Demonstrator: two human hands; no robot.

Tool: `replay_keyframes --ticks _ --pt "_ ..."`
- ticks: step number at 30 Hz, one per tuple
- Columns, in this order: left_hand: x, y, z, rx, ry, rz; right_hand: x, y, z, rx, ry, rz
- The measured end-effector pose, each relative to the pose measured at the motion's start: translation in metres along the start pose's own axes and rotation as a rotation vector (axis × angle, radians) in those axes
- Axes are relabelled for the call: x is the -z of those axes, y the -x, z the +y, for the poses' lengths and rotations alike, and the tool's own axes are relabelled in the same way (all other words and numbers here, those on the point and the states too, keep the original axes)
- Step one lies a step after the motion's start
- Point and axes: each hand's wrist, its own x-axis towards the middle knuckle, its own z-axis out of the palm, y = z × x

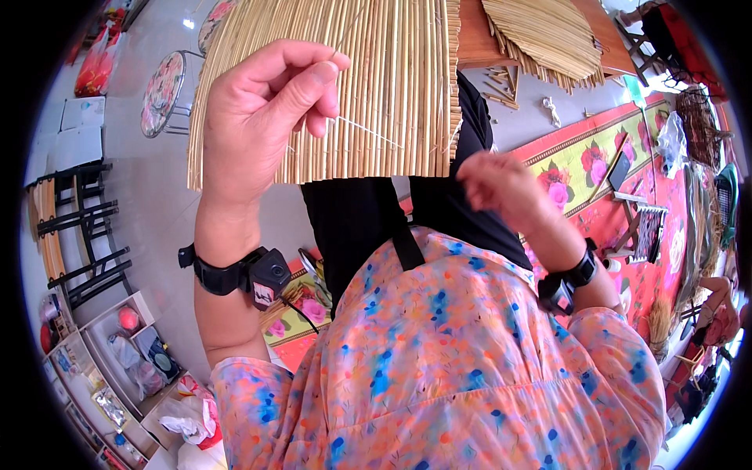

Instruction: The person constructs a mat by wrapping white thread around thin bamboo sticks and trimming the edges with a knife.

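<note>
A mat of straw-coloured reed stalks (392, 94), laid side by side and stitched together, lies in front of me. My left hand (274, 110) is above its left part, thumb and forefinger pinched. White thread (368, 131) runs from under those closed fingers down to the mat near its close edge. A thin dark line rises from the fingertips; whether it is a needle or thread I cannot make out. Off the mat's close right corner, my right hand (501, 184) is smeared by motion, its fingers curled, and anything in them is hidden.
A second reed mat (548, 35) lies on the brown wooden table (479, 39) at the far right. Loose stalk pieces (501, 84) and a white cord bundle (552, 111) are on the floor. A floral stool (163, 92) and a folded rack (78, 227) stand to the left.
</note>
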Motion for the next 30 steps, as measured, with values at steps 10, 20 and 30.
replay_keyframes --ticks 10,20,30 --pt "-0.019 -0.027 -0.005 -0.059 0.043 0.040 -0.077 -0.033 0.038 0.081 -0.394 -0.113" --pt "-0.019 -0.038 -0.007 -0.134 0.022 0.128 -0.097 -0.057 0.051 0.320 -0.643 -0.009" --pt "-0.023 -0.028 0.023 -0.150 -0.019 0.146 -0.086 -0.053 0.018 0.501 -0.687 -0.050"
